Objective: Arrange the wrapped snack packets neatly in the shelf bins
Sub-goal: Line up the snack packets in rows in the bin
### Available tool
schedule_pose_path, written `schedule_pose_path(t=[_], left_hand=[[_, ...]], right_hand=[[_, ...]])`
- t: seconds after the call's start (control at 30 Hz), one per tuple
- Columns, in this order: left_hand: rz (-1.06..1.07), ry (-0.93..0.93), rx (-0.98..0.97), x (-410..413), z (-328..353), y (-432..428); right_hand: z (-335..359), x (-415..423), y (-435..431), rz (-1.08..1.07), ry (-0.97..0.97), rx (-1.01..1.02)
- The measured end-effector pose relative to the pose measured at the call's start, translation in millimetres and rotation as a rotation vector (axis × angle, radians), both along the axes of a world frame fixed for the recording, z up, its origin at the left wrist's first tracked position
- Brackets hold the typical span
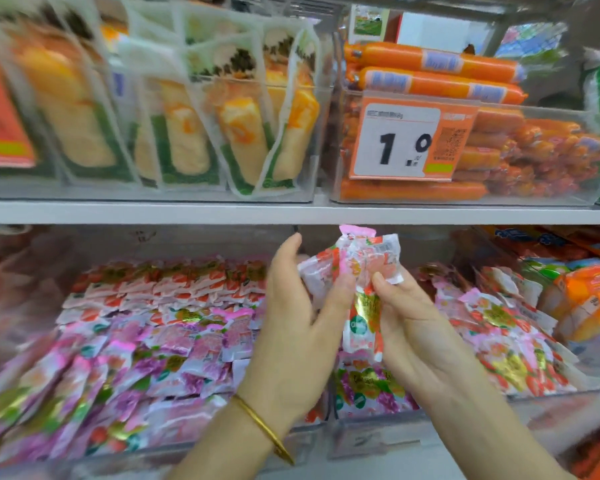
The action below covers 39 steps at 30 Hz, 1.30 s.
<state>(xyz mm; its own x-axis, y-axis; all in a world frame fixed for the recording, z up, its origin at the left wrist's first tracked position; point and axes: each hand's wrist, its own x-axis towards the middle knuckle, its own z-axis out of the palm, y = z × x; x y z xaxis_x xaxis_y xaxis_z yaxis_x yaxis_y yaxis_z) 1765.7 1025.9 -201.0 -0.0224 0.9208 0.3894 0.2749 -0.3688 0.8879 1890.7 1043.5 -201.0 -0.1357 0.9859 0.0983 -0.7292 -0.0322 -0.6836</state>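
Both my hands hold a small bundle of pink, red and white snack packets (359,268) above the lower shelf. My left hand (298,317), with a gold bangle on its wrist, grips the bundle from the left, thumb on its front. On the right side, my right hand (406,320) pinches the same packets with its thumb on top. Below lie two clear bins: the left bin (194,455) holds rows of pink and purple packets (146,341), the right bin (368,441) holds loose red and pink packets (499,341).
A white shelf board (291,213) runs just above my hands. On it stand a clear bin of upright yellow roll packs (174,126) and a bin of orange sausages (447,81) with a price tag (409,140). Orange packs (586,299) lie at the far right.
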Motion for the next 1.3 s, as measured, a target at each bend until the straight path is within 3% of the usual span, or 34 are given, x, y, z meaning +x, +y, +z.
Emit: schedule_pose_path(t=[0.07,0.3,0.47,0.63,0.83,1.1,1.3], left_hand=[[-0.089,-0.142,-0.134,-2.2,3.2,-7.3],[-0.071,-0.538,-0.162,-51.8,-12.1,-17.2],[0.023,-0.572,-0.169,-101.8,-17.4,-25.8],[0.109,-0.456,-0.168,-137.5,-26.5,-31.9],[0.139,-0.363,-0.187,-155.9,-32.5,-31.5],[0.142,-0.155,-0.164,-163.5,-33.7,-30.0],[0.228,-0.172,-0.177,-165.3,-32.8,-21.3]], right_hand=[[-2.3,-15.3,-1.5,-0.026,-0.067,0.049],[4.0,-75.6,-11.5,-0.159,-0.502,0.222],[6.4,-111.6,-12.8,-0.121,-0.760,0.302],[-0.3,-140.4,-8.4,-0.091,-0.789,0.309],[-8.1,-151.3,6.1,0.133,-0.562,0.007],[-13.1,-141.8,6.8,0.160,-0.776,-0.006],[-22.3,-123.8,7.6,-0.036,-0.450,-0.092]])
